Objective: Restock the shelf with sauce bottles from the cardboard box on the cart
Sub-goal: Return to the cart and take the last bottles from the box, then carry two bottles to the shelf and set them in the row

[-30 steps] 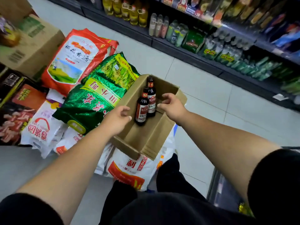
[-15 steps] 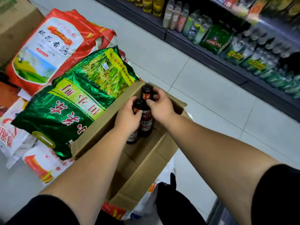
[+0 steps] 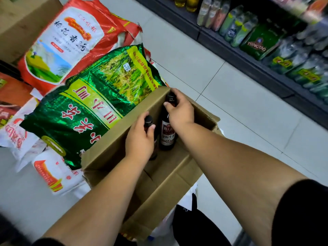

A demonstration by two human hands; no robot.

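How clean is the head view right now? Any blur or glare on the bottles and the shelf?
Head view: the right-hand soy sauce bottle in the cardboard box is sharp enough to make out its label; the left-hand bottle is mostly hidden by the left hand. The shelf at upper right is smeared by motion blur. The green rice bag shows foil glare. Wide-angle bending at the edges.

Bright, even light; shelf (image 3: 266, 55) motion-blurred at right, edges bowed by the wide lens

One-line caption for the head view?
Left hand and right hand each grip a sauce bottle inside the cardboard box.
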